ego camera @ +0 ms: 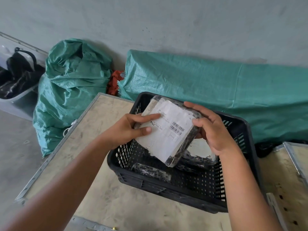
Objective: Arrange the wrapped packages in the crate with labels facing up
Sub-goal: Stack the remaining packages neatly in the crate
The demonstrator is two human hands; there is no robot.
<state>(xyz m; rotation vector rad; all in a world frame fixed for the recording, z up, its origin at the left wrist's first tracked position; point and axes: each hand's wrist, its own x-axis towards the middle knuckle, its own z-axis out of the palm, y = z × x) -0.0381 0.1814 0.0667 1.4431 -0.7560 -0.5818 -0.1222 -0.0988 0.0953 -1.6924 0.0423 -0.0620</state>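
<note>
A black perforated plastic crate stands on a plywood board. Above its middle I hold a dark wrapped package tilted, its white barcode label facing me. My left hand grips the package's left edge, thumb on the label. My right hand clasps its right edge. Inside the crate lies a second wrapped package under the held one, its white label partly showing. A third dark wrapped package rests at the crate's front left, with no label visible.
The plywood board has metal edging; another board lies at the right. Behind stand a stuffed green woven sack and a long green covered bundle against the grey wall. A grey bin with dark items sits far left.
</note>
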